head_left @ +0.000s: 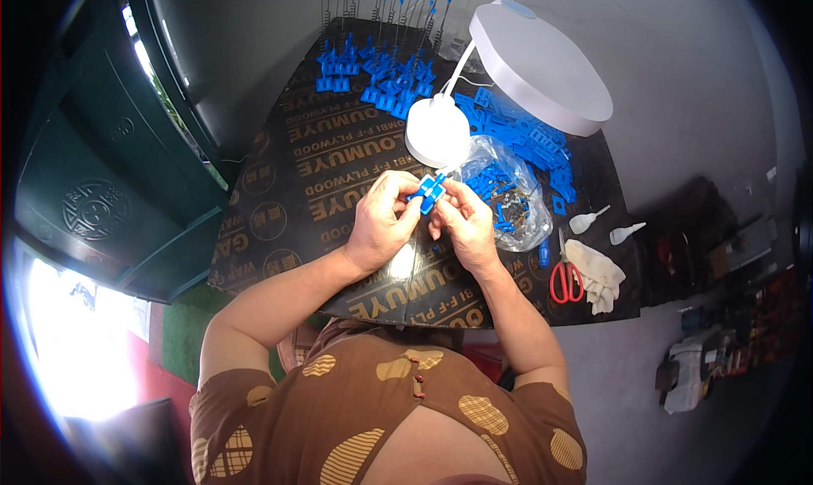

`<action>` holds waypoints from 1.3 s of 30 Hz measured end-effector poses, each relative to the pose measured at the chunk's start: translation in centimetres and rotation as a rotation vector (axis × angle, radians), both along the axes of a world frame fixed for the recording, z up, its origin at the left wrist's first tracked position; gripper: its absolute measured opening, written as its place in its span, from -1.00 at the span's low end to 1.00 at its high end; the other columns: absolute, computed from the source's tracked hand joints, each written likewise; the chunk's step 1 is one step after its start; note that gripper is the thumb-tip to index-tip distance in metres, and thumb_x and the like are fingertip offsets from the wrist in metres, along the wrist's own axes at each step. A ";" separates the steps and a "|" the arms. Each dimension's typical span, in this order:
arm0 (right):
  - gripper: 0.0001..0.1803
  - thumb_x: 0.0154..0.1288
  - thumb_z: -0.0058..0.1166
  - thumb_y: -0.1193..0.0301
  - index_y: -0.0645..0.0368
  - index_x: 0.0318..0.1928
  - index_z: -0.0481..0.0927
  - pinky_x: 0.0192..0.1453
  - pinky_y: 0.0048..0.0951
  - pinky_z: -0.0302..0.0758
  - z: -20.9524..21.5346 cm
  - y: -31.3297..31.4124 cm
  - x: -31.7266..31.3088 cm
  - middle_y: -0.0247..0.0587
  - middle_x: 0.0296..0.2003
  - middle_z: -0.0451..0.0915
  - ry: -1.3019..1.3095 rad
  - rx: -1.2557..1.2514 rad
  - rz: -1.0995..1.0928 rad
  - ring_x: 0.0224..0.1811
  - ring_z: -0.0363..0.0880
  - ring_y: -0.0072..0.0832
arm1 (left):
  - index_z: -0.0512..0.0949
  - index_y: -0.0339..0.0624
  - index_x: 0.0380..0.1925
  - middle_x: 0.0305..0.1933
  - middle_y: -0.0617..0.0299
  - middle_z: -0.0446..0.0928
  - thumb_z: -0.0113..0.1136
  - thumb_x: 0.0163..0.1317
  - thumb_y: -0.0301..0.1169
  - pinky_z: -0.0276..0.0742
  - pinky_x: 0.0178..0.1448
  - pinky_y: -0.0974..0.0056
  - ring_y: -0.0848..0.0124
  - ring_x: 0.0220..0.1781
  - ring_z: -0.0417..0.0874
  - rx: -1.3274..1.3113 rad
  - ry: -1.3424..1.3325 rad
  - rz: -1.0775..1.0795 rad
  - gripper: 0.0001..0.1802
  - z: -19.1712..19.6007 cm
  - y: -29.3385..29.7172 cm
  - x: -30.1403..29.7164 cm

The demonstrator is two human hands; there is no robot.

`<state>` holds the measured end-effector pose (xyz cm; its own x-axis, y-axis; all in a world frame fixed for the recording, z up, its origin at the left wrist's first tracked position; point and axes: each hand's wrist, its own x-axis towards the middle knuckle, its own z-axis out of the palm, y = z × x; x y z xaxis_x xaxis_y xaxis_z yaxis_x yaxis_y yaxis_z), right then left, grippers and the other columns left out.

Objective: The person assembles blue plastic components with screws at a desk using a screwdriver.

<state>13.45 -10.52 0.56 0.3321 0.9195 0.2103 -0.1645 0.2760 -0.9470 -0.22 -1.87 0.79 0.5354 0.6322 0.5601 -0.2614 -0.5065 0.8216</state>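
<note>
Between my two hands is a small blue plastic part point(431, 199) with a lighter strip across it, held above the dark plywood table. My left hand point(381, 222) pinches it from the left with thumb and fingertips. On the other side, my right hand point(468, 225) has its thumb and fingers closed on the part's right edge. A clear plastic bag point(535, 228) lies just right of my right hand, with small blue pieces point(487, 180) and small metal-looking bits point(512, 207) in it. The fingertips cover some of the part's edges.
Behind my hands stands a white lamp point(438, 133), its wide round head point(542, 66) overhanging flat blue parts point(525, 138). Blue pieces with springs and upright wires point(391, 83) fill the far left. Red-handled scissors point(566, 282), a whitish cloth point(597, 275) and two small white bottles point(584, 221) lie right.
</note>
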 end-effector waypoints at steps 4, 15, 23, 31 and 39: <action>-0.62 0.38 -0.02 0.53 0.45 0.15 0.36 -0.45 -0.59 0.46 -0.1 0.0 0.0 -0.28 -0.46 0.48 -0.001 -0.017 -0.012 -0.55 0.44 -0.62 | 0.44 -0.40 -0.19 -0.04 0.08 0.44 0.07 0.19 -0.74 0.67 0.00 0.38 0.40 -0.06 0.62 -0.018 -0.020 -0.016 -0.82 -0.2 0.2 0.1; -0.60 0.36 -0.03 0.53 0.47 0.15 0.34 -0.43 -0.60 0.46 0.1 -0.1 0.0 -0.26 -0.46 0.48 0.028 -0.034 0.003 -0.54 0.45 -0.61 | 0.46 -0.35 -0.21 -0.14 0.13 0.45 0.17 0.16 -0.69 0.63 -0.22 0.44 0.47 -0.21 0.62 -0.088 -0.094 0.011 -0.80 -0.5 -0.1 0.5; -0.59 0.36 -0.03 0.53 0.47 0.16 0.32 -0.43 -0.61 0.46 -0.2 0.1 0.3 -0.27 -0.44 0.47 0.048 -0.023 0.030 -0.53 0.45 -0.63 | 0.46 -0.46 -0.10 -0.05 0.10 0.40 0.15 0.14 -0.72 0.61 -0.18 0.45 0.50 -0.20 0.60 -0.153 -0.055 -0.002 -0.72 -0.2 0.3 0.3; -0.60 0.35 -0.02 0.55 0.45 0.15 0.34 -0.45 -0.64 0.47 -0.2 0.2 0.3 -0.29 -0.43 0.48 0.042 -0.044 0.031 -0.52 0.47 -0.64 | 0.49 -0.51 -0.14 -0.03 0.10 0.40 0.13 0.15 -0.73 0.60 -0.19 0.48 0.53 -0.22 0.57 -0.147 -0.048 -0.028 -0.75 -0.4 0.5 0.5; -0.61 0.34 0.00 0.54 0.44 0.13 0.35 -0.46 -0.64 0.45 -0.5 0.1 0.1 -0.29 -0.45 0.48 0.008 -0.051 0.021 -0.53 0.47 -0.64 | 0.46 -0.53 -0.09 0.02 0.10 0.36 0.05 0.20 -0.76 0.59 0.01 0.42 0.42 -0.05 0.57 -0.238 -0.014 -0.108 -0.74 -0.6 0.4 0.1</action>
